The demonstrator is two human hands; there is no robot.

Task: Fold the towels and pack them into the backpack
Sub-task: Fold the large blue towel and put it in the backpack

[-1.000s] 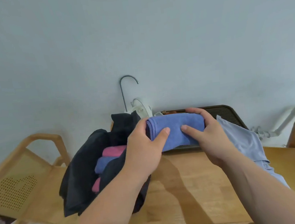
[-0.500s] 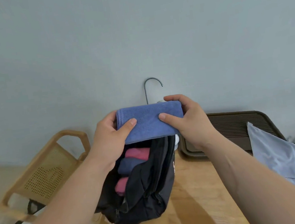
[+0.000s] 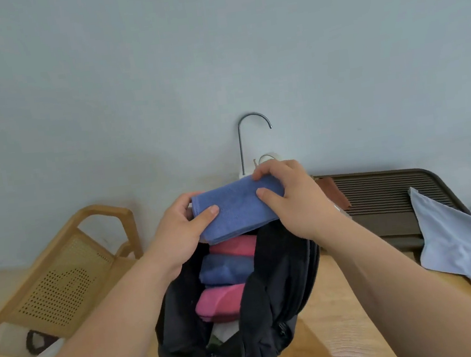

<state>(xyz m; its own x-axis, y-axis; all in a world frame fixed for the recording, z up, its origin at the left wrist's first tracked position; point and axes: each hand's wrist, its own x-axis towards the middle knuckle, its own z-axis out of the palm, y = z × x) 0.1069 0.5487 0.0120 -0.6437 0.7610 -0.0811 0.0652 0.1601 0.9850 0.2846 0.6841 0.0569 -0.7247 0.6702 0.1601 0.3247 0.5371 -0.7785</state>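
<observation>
Two hands grip one folded blue towel [image 3: 236,208], which has tilted and sunk since half a second ago: then it was held level above the black backpack [image 3: 278,297], now its lower edge meets the bag's open mouth. The left hand [image 3: 180,232] clamps the towel's left end, thumb on top and fingers wrapped behind. The right hand [image 3: 293,198] pinches the right end, thumb on the front face, fingers curled over the upper edge. Inside the backpack lie three folded towels in a row (pink [image 3: 233,246], blue [image 3: 224,270], pink [image 3: 219,302]). The bag stands on the wooden table [image 3: 350,327], a pale blue cloth [image 3: 462,251] well apart to the right.
</observation>
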